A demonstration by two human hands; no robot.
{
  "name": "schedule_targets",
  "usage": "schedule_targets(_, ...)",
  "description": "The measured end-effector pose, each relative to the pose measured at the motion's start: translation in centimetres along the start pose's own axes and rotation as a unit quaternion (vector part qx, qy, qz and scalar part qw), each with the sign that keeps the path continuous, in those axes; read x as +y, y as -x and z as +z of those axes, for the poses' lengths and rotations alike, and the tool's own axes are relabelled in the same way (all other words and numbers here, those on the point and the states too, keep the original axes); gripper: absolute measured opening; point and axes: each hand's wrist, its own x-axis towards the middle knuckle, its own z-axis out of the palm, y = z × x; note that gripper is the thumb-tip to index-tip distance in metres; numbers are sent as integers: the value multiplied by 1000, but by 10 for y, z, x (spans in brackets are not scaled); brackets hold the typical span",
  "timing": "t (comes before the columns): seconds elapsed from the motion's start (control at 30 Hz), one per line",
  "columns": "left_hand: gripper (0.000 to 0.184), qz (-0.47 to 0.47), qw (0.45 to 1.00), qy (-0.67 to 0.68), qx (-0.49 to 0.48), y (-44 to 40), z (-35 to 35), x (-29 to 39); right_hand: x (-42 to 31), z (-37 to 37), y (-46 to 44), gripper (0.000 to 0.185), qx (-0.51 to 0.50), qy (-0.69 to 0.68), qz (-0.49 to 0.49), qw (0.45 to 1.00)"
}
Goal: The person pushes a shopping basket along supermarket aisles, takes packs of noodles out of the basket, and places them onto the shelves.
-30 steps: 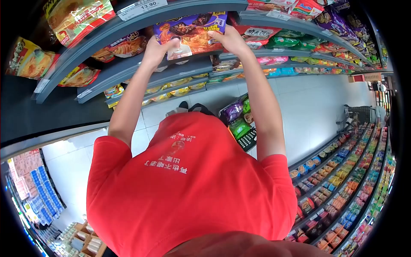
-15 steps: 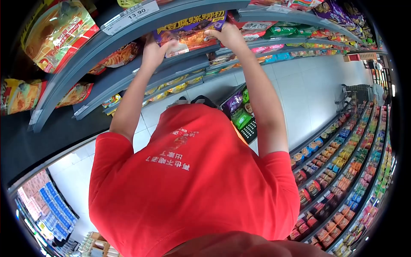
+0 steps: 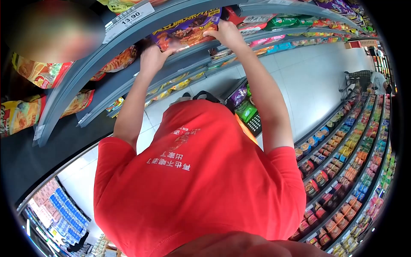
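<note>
A purple bag of instant noodles [image 3: 188, 31] with yellow lettering and a food picture is held between my two hands, at a shelf in front of me. My left hand [image 3: 153, 59] grips its left end, the thumb lying on the front. At the right end, my right hand [image 3: 227, 35] pinches the bag, its thumb also on the front and its other fingers mostly hidden. Just above the bag runs the grey shelf edge [image 3: 171, 16], bearing a price tag [image 3: 129, 18] that reads 13.90.
More noodle bags [image 3: 120, 60] sit on the shelves to the left. Near my feet stands a dark basket [image 3: 254, 123] with purple and green packages. Racks of packaged goods [image 3: 338, 180] line the right side. Farther off, a person [image 3: 378, 82] is beside a shopping cart [image 3: 357, 78].
Both hands keep their hold on the noodle bag, which has shifted slightly and tilted, showing its front at a different angle. The whole view has turned a little.
</note>
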Motion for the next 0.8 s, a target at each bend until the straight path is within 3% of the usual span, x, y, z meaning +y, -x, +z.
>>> schedule_targets(0.1, 64, 11, 999, 1, 36, 2, -1, 7, -1, 2, -3, 62, -11, 39, 23, 999)
schedule_targets(0.2, 61, 20, 999, 23, 18, 2, 2, 4, -6, 0, -2, 66, -139, 115, 103, 978)
schedule_targets(0.27, 60, 54, 996, 76, 8, -5, 14, -11, -3, 1, 8, 68, -102, 61, 83, 989)
schedule_targets(0.37, 61, 42, 974, 204, -90, -3, -10, -5, 1, 4, 12, 73, -99, 15, 94, 991)
schedule_targets(0.43, 61, 18, 979, 187, -74, 2, -17, -3, 4, 5, 14, 74, -117, -13, 123, 985)
schedule_targets(0.6, 60, 15, 985, 162, -63, -3, -11, -6, 7, 18, 25, 75, -26, -95, 68, 993)
schedule_targets(0.63, 59, 22, 986, 155, -47, -1, -7, -9, 6, 18, 27, 70, -40, -79, 90, 992)
schedule_targets(0.7, 57, 34, 989, 142, -17, 11, -2, -13, -9, 11, 46, 64, 39, -71, 78, 994)
schedule_targets(0.73, 60, 64, 989, 128, 38, 21, -5, -10, -11, 15, 57, 53, 133, -110, 49, 984)
schedule_targets(0.8, 37, 87, 969, 145, 179, 42, 0, -11, -16, 13, 95, 45, 189, -147, 103, 965)
